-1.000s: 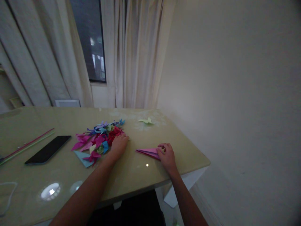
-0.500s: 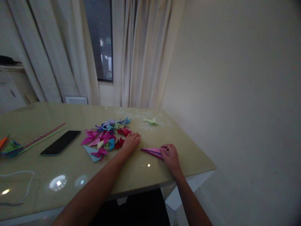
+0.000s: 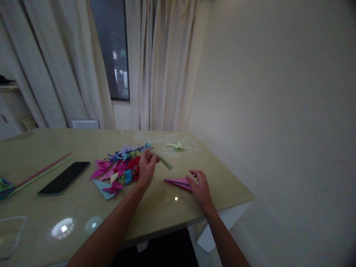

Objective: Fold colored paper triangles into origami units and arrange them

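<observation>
My left hand is raised over the right side of a pile of origami pieces, pinching a narrow green strip that points to the right. What the strip is made of I cannot make out. On the table, my right hand has its thumb over the wide end of a pink and purple folded paper, whose sharp tip points left. Its fingers curve above the paper. The pile holds magenta, red, blue and purple folded shapes, with a light blue paper triangle at its near edge.
A pale green origami piece lies alone at the back. Left of the pile are a black phone and thin pink and green sticks. A white cable curves at the near left. The glossy table ends before the wall.
My left hand has lifted from the table beside the pile, and the green strip now shows in its fingers. My right hand stays at the folded paper. The view has shifted slightly.
</observation>
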The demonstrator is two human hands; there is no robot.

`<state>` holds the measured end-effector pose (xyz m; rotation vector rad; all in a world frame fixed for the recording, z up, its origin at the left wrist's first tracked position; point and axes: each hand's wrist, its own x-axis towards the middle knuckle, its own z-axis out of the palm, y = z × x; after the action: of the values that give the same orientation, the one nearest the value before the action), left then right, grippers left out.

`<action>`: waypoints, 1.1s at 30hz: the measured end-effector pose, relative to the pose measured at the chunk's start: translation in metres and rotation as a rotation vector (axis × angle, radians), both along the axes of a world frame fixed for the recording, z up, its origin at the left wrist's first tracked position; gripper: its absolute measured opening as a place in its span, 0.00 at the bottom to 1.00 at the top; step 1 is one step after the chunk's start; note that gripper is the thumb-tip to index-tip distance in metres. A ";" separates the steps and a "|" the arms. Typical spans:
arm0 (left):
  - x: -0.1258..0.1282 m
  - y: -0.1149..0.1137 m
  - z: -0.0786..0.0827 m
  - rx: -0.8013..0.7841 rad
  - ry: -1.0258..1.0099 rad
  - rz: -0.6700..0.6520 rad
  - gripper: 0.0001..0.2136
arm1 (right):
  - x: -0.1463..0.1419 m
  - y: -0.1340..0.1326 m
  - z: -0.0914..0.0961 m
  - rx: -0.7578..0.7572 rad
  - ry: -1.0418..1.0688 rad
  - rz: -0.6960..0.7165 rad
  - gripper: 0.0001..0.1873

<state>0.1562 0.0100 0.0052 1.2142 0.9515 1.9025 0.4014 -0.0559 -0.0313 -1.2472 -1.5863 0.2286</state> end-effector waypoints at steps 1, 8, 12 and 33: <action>0.014 -0.007 -0.004 -0.020 0.004 -0.121 0.20 | -0.001 -0.002 0.002 0.005 0.010 0.033 0.18; 0.052 -0.034 -0.025 -0.189 0.009 -0.456 0.26 | -0.001 -0.008 0.007 -0.054 0.184 0.228 0.22; 0.039 -0.026 -0.027 -0.181 0.123 -0.447 0.23 | -0.002 -0.005 0.005 -0.062 0.201 0.198 0.18; 0.017 -0.017 -0.044 0.126 1.256 -0.379 0.14 | -0.001 0.009 -0.011 -0.177 -0.154 -0.039 0.08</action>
<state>0.1729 -0.0075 -0.0387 2.5174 1.0359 0.7646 0.4009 -0.0466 -0.0425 -1.4610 -1.7002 0.2581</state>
